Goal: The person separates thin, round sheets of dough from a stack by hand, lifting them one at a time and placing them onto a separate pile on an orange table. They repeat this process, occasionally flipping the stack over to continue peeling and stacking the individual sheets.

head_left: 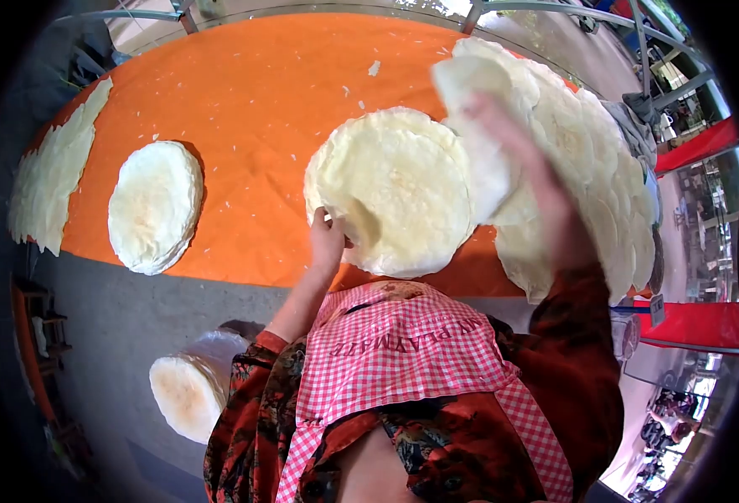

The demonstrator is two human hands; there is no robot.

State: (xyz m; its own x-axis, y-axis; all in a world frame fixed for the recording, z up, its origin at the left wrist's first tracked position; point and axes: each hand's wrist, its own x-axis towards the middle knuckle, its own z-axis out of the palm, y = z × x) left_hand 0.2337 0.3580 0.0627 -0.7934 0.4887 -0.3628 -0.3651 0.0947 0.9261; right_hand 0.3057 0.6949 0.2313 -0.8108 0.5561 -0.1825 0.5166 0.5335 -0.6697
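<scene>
My left hand (328,235) grips the near left edge of a stack of thin pale round sheets (395,189) lying on the orange cloth (252,92). My right hand (524,163), blurred with motion, holds one round sheet (478,126) lifted just right of the stack. A long row of overlapping single sheets (604,159) runs along the right side of the cloth.
A second stack of round sheets (156,205) lies at the left of the cloth, and a row of overlapping sheets (55,168) lines its far left edge. Another stack in a clear bag (192,384) sits low at my left side. Red tables (705,323) stand at right.
</scene>
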